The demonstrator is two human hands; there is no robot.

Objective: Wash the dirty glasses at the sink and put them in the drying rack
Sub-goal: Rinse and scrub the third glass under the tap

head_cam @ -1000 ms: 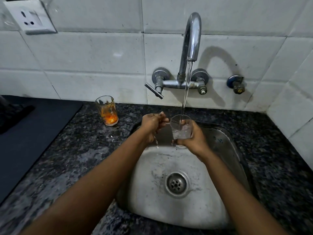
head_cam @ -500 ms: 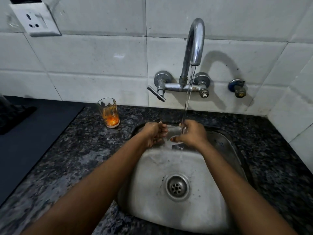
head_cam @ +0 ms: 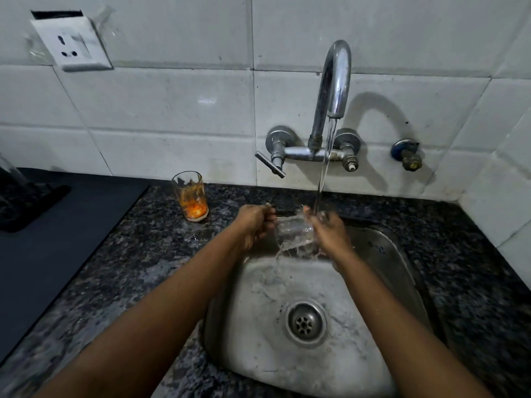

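Note:
A clear glass lies tipped on its side over the back of the steel sink, with water spilling out of it. My right hand grips one end of it under the running stream from the tap. My left hand holds the other end with curled fingers. A second glass, smeared with orange residue, stands upright on the dark granite counter to the left of the sink.
A dark mat covers the counter at the left, with a black rack-like object at its far edge. The drain sits in the sink's middle. A wall socket and a side valve are on the tiled wall.
The glass went from upright, filling under the stream, to lying sideways between both hands, and water now pours out of it. The camera view shifted slightly.

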